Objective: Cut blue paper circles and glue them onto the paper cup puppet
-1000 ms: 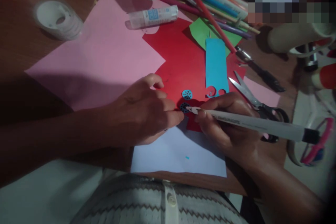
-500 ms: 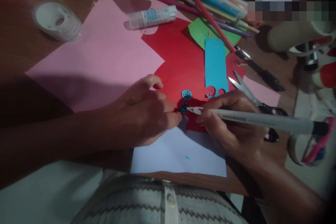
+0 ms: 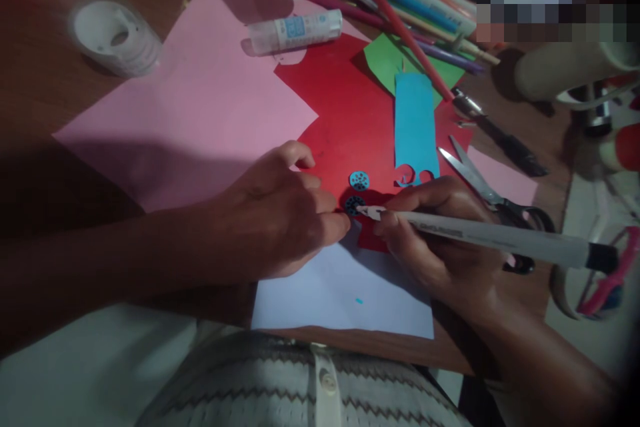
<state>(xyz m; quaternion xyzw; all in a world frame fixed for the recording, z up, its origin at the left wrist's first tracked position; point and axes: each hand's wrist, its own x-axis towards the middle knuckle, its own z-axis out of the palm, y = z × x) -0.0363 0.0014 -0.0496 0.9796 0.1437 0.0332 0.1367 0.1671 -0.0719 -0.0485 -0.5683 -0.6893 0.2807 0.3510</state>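
Observation:
My right hand (image 3: 440,240) grips a white-barrelled marker pen (image 3: 500,240) with a black end. Its tip meets a small dark-spotted blue paper circle (image 3: 355,205) lying on red paper (image 3: 340,113). At that circle's left edge, the curled fingers of my left hand (image 3: 300,220) press down and hold it in place. A second blue paper circle (image 3: 359,181), with dark dots on it, lies just above. Beyond my right hand is a blue paper strip (image 3: 416,120) with round cut-outs at its lower end. White paper (image 3: 345,300) with a tiny blue scrap lies below my hands.
Open scissors (image 3: 480,180) lie right of the strip, near a black pen (image 3: 500,133). A glue stick (image 3: 297,31) rests on the papers. Left of it are pink paper (image 3: 200,100) and a tape roll (image 3: 117,39). Several pens and pencils (image 3: 415,7) are piled at the back.
The rear end of the marker has dipped slightly while its tip stays on the same circle. The whole view has shifted a little; my left hand keeps its place on the circle.

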